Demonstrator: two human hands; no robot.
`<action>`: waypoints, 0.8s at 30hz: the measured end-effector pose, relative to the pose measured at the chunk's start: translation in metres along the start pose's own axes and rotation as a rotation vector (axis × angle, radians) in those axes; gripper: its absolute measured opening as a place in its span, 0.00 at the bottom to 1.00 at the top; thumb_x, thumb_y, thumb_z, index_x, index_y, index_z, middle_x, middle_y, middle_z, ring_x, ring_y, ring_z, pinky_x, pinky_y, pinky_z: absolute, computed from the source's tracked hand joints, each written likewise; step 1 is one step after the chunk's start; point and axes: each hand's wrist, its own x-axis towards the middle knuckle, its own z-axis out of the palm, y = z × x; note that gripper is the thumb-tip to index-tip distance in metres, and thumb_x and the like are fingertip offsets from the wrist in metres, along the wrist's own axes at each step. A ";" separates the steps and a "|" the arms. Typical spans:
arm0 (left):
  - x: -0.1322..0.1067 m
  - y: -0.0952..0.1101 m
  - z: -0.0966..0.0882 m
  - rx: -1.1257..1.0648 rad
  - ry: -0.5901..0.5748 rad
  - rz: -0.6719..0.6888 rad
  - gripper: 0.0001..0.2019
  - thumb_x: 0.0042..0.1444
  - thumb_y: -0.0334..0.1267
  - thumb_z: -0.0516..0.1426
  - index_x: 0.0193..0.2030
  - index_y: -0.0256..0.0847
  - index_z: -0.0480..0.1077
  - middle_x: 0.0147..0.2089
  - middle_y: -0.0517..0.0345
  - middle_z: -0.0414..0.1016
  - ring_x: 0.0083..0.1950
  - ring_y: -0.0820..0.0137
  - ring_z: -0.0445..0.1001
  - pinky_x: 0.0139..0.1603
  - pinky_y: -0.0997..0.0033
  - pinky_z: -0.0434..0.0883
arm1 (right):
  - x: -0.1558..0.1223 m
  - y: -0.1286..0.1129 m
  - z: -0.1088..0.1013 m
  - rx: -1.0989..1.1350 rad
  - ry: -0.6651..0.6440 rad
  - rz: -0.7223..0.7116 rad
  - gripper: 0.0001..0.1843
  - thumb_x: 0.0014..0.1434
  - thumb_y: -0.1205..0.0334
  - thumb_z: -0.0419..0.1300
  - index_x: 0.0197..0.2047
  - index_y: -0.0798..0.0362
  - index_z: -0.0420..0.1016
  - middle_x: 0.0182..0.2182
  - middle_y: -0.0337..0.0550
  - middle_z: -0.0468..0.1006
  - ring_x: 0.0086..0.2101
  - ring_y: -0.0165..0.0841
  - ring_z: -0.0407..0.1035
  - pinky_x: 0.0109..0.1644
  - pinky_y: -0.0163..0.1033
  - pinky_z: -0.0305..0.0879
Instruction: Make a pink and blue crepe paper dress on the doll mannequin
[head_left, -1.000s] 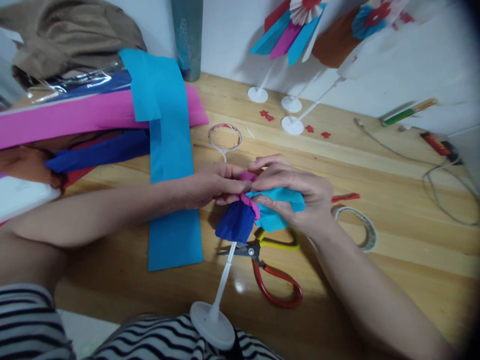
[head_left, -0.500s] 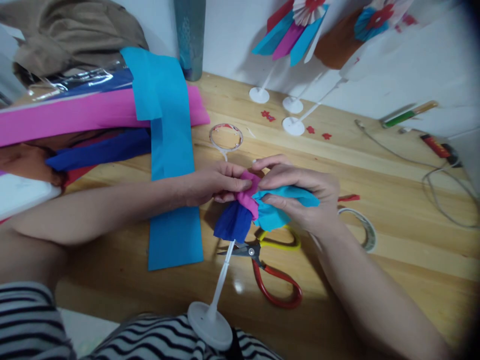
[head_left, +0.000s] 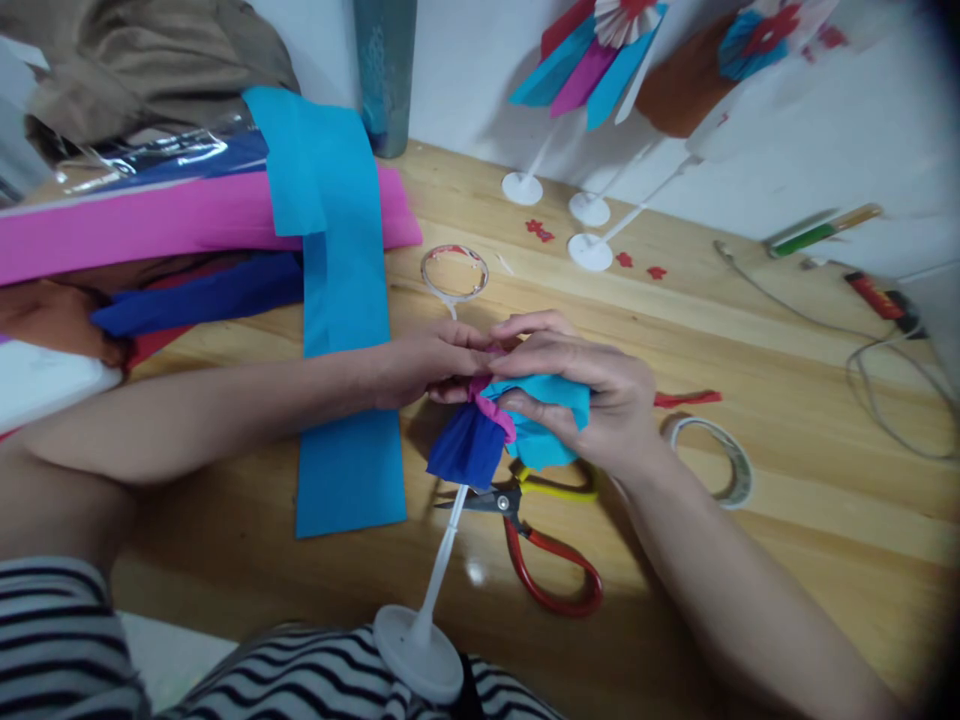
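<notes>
Gathered pink crepe paper [head_left: 495, 418] and dark blue crepe paper [head_left: 471, 448] sit around the top of a white stick on a round base [head_left: 421, 650], which tilts toward my lap. My left hand [head_left: 454, 362] is closed, its fingertips pinching the pink paper at the gather. My right hand [head_left: 581, 385] presses a crumpled turquoise crepe paper piece [head_left: 547, 440] against that gather, thumb below and fingers above. The exact pinch point is hidden by my fingers. Scissors [head_left: 551, 545] with red and yellow handles lie just under the papers.
A long turquoise paper strip [head_left: 349, 470] lies left of my hands, near pink paper [head_left: 150, 225]. A clear ring [head_left: 454, 272], red flower cutouts [head_left: 538, 231], a tape roll [head_left: 712, 460] and a cable [head_left: 795, 310] lie about. Finished stands [head_left: 592, 252] and a bottle [head_left: 384, 80] stand behind.
My right hand has moved left, bringing the turquoise paper closer against the pink gather. The turquoise end that stuck out to the right is now bunched under my fingers.
</notes>
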 end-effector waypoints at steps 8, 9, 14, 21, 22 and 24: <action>-0.001 0.002 0.000 -0.150 -0.019 -0.069 0.06 0.59 0.36 0.60 0.39 0.35 0.73 0.21 0.65 0.60 0.19 0.82 0.53 0.21 0.75 0.45 | 0.001 -0.010 -0.003 -0.055 -0.024 0.027 0.14 0.57 0.64 0.69 0.46 0.39 0.82 0.39 0.40 0.84 0.48 0.42 0.76 0.51 0.49 0.74; -0.002 0.002 0.000 -0.146 -0.026 -0.069 0.06 0.60 0.35 0.59 0.41 0.35 0.73 0.21 0.66 0.60 0.19 0.82 0.53 0.21 0.75 0.45 | 0.001 -0.011 -0.004 -0.052 -0.019 0.040 0.14 0.57 0.63 0.69 0.46 0.39 0.82 0.40 0.40 0.84 0.47 0.42 0.76 0.51 0.49 0.75; -0.005 0.007 -0.002 -0.092 -0.112 -0.056 0.06 0.58 0.36 0.59 0.40 0.36 0.72 0.19 0.66 0.59 0.19 0.80 0.53 0.22 0.74 0.45 | 0.000 -0.011 -0.006 -0.037 0.005 0.065 0.09 0.57 0.59 0.69 0.42 0.42 0.83 0.40 0.42 0.84 0.44 0.40 0.77 0.47 0.47 0.76; -0.005 0.010 -0.002 -0.071 -0.109 -0.006 0.09 0.52 0.37 0.64 0.32 0.37 0.68 0.19 0.68 0.59 0.19 0.82 0.50 0.21 0.74 0.42 | 0.001 -0.012 -0.009 -0.114 -0.034 0.071 0.07 0.59 0.58 0.67 0.42 0.40 0.83 0.38 0.41 0.84 0.43 0.41 0.77 0.48 0.50 0.75; -0.004 0.010 -0.002 -0.076 -0.110 0.000 0.09 0.51 0.37 0.64 0.32 0.37 0.68 0.20 0.68 0.59 0.18 0.82 0.50 0.20 0.75 0.43 | 0.002 -0.012 -0.009 -0.124 -0.049 0.062 0.08 0.59 0.59 0.67 0.43 0.40 0.83 0.38 0.41 0.84 0.43 0.41 0.77 0.48 0.50 0.75; -0.004 0.009 -0.002 -0.081 -0.111 0.012 0.09 0.51 0.37 0.64 0.31 0.37 0.68 0.20 0.68 0.59 0.18 0.83 0.50 0.19 0.76 0.43 | 0.002 -0.013 -0.008 -0.135 -0.074 0.017 0.11 0.59 0.63 0.67 0.45 0.42 0.82 0.37 0.41 0.84 0.44 0.40 0.77 0.50 0.49 0.74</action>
